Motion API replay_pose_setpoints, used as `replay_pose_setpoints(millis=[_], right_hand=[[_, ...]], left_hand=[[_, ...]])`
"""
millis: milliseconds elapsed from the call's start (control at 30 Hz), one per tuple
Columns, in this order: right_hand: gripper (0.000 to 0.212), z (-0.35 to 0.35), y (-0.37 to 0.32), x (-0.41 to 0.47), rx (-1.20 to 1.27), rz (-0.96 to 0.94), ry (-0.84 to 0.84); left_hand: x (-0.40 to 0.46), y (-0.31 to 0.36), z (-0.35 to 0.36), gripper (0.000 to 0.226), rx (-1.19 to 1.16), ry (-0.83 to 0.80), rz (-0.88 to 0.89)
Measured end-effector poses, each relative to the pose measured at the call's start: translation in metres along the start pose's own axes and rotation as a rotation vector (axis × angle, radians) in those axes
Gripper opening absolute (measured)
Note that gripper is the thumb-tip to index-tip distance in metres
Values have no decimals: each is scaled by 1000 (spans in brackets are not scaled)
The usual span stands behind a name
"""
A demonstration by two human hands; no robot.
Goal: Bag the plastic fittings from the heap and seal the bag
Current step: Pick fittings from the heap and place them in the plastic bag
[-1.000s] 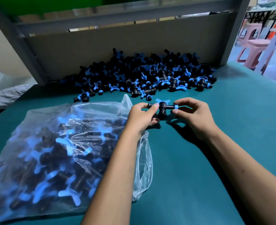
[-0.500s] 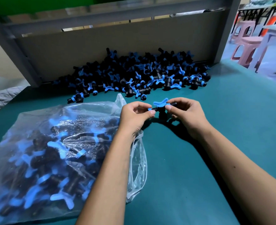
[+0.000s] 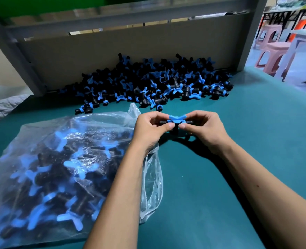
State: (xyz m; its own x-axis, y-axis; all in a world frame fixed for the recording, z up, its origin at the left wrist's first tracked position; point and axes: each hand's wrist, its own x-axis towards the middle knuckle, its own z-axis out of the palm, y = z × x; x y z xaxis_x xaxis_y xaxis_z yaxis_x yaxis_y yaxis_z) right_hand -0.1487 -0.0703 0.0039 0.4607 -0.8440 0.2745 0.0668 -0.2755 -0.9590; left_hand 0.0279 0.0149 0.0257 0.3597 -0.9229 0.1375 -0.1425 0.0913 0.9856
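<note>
Both hands, left hand [image 3: 153, 129] and right hand [image 3: 203, 130], pinch one light, stiff fitting [image 3: 176, 120] by its black stubs, bag [image 3: 58, 168] at eight o'clock.

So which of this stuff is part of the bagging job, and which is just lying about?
Job:
- fitting, pinched by left hand and right hand
- heap of fittings
- plastic bag, partly filled

Lying about:
- pink stools
- grey cloth
</note>
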Motion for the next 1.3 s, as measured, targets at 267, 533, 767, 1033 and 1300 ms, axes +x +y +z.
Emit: replay_pose_setpoints(millis=[267,533,767,1033,1300], right_hand=[[13,-3,5,5,121,79,168],[19,5,5,3,-154,-21,302],[37,16,1,-3,-535,-196,102],[15,9,-2,1,76,67,162],[23,9,-13,-1,979,439,102]], left_hand=[[2,0,-3,15,-86,124,-49],[3,1,1,11,-193,168,-96],[3,6,8,14,-331,175,-152],[2,16,1,42,305,25,119],[-5,34,-13,80,717,-265,-18]])
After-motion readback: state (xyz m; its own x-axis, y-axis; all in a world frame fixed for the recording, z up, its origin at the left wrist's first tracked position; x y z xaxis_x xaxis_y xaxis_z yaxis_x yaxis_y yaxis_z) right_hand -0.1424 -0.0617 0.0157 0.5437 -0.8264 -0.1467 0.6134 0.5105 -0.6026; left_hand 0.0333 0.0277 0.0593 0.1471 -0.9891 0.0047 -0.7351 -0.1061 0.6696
